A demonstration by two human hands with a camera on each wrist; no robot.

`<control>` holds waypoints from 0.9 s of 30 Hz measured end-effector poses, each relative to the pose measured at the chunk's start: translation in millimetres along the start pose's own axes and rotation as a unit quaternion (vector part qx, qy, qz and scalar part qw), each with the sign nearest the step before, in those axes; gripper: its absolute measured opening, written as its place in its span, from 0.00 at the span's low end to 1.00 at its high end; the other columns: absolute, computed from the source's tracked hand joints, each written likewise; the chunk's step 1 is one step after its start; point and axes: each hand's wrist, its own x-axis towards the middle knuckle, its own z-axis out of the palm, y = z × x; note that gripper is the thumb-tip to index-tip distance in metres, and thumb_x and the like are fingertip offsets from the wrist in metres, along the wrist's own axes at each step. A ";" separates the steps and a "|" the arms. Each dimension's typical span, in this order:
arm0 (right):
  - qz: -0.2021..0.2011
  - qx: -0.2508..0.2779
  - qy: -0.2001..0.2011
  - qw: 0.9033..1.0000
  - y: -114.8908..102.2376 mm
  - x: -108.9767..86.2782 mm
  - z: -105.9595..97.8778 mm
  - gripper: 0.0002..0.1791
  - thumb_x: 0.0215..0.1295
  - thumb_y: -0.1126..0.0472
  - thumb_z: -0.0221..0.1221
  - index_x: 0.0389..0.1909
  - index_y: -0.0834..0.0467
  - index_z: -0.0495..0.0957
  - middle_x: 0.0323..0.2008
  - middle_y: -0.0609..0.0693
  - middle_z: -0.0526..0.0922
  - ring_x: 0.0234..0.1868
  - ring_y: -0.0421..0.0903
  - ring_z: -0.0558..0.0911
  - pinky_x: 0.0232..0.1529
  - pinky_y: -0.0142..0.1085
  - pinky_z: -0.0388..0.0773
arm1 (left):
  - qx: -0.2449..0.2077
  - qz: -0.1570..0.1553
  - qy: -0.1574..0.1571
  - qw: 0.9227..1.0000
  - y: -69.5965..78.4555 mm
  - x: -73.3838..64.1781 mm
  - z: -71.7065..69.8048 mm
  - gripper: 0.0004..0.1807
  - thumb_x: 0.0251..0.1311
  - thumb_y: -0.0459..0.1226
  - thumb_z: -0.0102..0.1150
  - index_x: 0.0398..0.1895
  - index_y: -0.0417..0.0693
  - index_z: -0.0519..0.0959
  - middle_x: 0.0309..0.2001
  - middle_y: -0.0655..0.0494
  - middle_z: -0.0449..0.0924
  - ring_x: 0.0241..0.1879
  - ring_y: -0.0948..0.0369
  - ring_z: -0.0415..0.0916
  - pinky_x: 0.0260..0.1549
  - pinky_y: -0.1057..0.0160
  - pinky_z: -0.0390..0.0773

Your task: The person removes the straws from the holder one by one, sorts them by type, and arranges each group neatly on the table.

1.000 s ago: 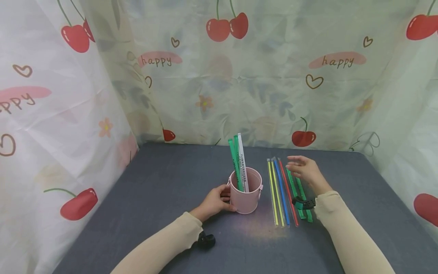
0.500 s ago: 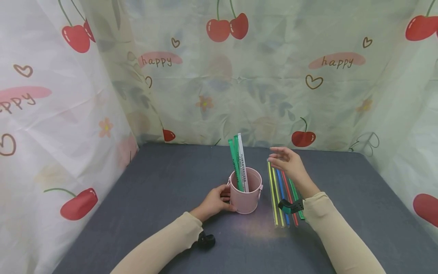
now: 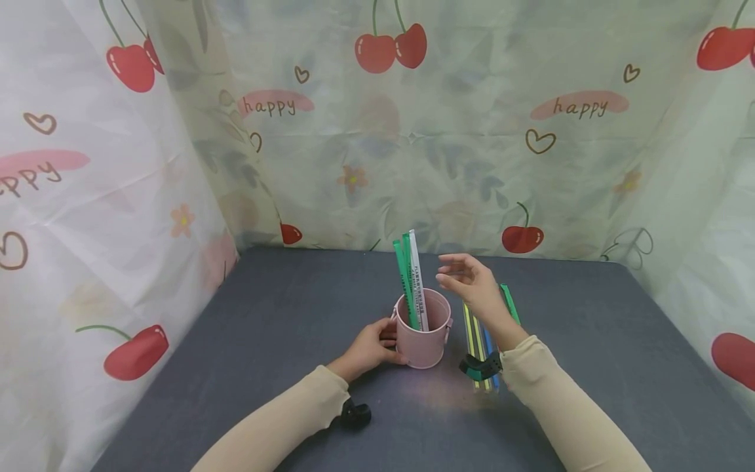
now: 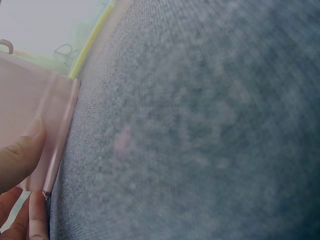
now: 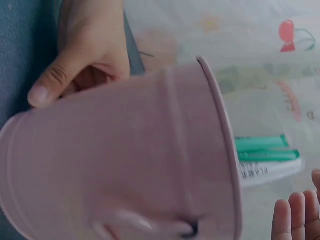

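Note:
My left hand [image 3: 370,349] holds the side of a small pink bucket [image 3: 421,351], its thumb at the front and fingers around the left side. Two green-wrapped straws [image 3: 403,275] and a white-wrapped straw [image 3: 418,282] lean upright inside the bucket. To the right of the bucket's rim and above the table hovers my right hand [image 3: 476,292], its fingers loosely bent and nothing between them. Beneath that hand and wrist lie yellow straws [image 3: 470,334], a blue straw [image 3: 489,347] and a green-wrapped straw [image 3: 510,303], partly hidden by the arm.
A dark grey table [image 3: 283,295] carries everything. Cherry-printed curtains [image 3: 354,131] rise behind it and at both sides. Each wrist wears a black strap, such as the right wrist strap [image 3: 480,366].
My right hand has moved left, from over the green straws across the row towards the bucket, with nothing in it. The left hand and bucket have stayed in place.

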 end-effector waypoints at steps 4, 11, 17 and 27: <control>-0.012 -0.011 0.002 1.000 0.1 -0.4 9.7 0.21 0.64 0.61 0.62 0.57 0.58 0.74 0.48 0.59 0.78 0.44 0.43 0.82 0.49 0.37 0.82 | 0.001 0.003 -0.001 1.000 -0.3 -0.2 -0.4 0.38 0.44 0.31 0.76 0.62 0.43 0.70 0.59 0.47 0.75 0.56 0.52 0.75 0.55 0.55 0.78; -0.025 -0.029 -0.001 0.999 -1.1 -0.3 25.7 0.20 0.64 0.61 0.63 0.57 0.59 0.75 0.48 0.60 0.80 0.49 0.52 0.80 0.49 0.38 0.79 | -0.002 0.001 -0.004 1.000 -0.5 -0.2 -1.0 0.39 0.43 0.30 0.76 0.62 0.42 0.70 0.60 0.46 0.74 0.57 0.52 0.75 0.55 0.55 0.78; -0.027 -0.050 -0.008 0.998 2.1 1.4 34.6 0.20 0.65 0.60 0.62 0.57 0.57 0.75 0.49 0.59 0.80 0.50 0.54 0.80 0.54 0.48 0.78 | -0.004 0.005 0.000 1.000 -1.0 -0.3 0.5 0.39 0.44 0.29 0.75 0.63 0.40 0.69 0.60 0.45 0.74 0.57 0.51 0.75 0.55 0.54 0.78; -0.020 -0.088 -0.011 0.996 5.0 1.1 43.4 0.19 0.63 0.59 0.64 0.56 0.52 0.76 0.47 0.55 0.80 0.48 0.53 0.81 0.48 0.46 0.81 | 0.001 0.003 0.004 1.000 24.3 -14.8 0.6 0.37 0.44 0.25 0.73 0.61 0.34 0.69 0.58 0.40 0.75 0.56 0.47 0.76 0.54 0.51 0.78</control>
